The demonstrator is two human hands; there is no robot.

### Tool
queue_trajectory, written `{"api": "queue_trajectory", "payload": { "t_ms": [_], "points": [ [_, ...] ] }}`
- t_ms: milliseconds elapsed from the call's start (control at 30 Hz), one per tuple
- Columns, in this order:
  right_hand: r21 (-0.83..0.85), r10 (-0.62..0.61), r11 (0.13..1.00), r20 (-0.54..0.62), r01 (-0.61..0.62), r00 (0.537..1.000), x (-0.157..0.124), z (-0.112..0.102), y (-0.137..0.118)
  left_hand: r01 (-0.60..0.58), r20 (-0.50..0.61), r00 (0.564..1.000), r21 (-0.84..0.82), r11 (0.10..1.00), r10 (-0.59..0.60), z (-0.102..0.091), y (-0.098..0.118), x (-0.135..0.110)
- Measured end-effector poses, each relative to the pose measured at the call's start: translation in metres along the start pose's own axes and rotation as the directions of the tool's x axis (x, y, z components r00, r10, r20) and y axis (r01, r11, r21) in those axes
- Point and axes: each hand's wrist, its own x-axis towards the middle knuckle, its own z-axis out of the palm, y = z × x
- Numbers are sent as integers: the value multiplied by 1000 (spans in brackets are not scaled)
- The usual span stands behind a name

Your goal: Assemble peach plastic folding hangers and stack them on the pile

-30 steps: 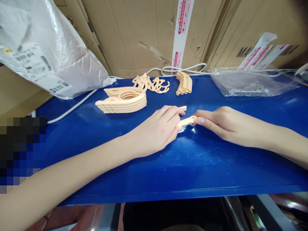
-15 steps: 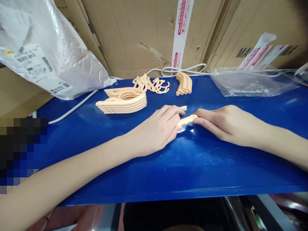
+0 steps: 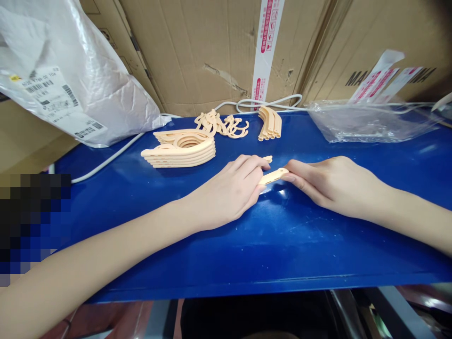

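Observation:
Above the middle of the blue table, my left hand (image 3: 235, 193) is closed around a cream plastic folding hanger (image 3: 273, 176), and its palm and fingers hide most of it. One slotted arm of the hanger sticks out to the right, and a second tip shows past my index finger. At the right end of that arm, the thumb and fingers of my right hand (image 3: 326, 181) pinch it. A pile of cream hanger hooks (image 3: 238, 126) and a stack of folded cream hangers (image 3: 180, 155) lie behind my left hand. Several curved cream hanger arms (image 3: 270, 123) are grouped farther back.
Cardboard boxes (image 3: 197, 52) stand along the back edge of the blue table (image 3: 247, 259). A silvery parcel bag (image 3: 106, 89) leans at the left, a clear plastic bag (image 3: 370, 122) lies at back right, and a white cable (image 3: 113, 160) runs behind.
My right hand and the hanger arm it pinches have shifted very slightly left. Both grips look the same, and the piles have not changed.

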Motion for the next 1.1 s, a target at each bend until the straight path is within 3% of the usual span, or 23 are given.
{"api": "queue_trajectory", "payload": {
  "t_ms": [233, 667, 867, 1100],
  "points": [
    [66, 70, 995, 67, -74, 995, -1, 2, -2, 21, -1, 1000, 12, 1000, -21, 0, 1, 0],
    [242, 94, 963, 112, -119, 989, 0, 0, -4, 28, -3, 1000, 29, 999, -28, 1, 1, 0],
    [210, 87, 971, 131, -113, 988, 0, -1, -3, 11, 0, 1000, 37, 999, -11, 0, 0, -1],
    [2, -6, 1000, 51, 6, 999, 0, -1, 0, -13, 3, 1000, 34, 999, 13, 1, 0, -2]
  ]
}}
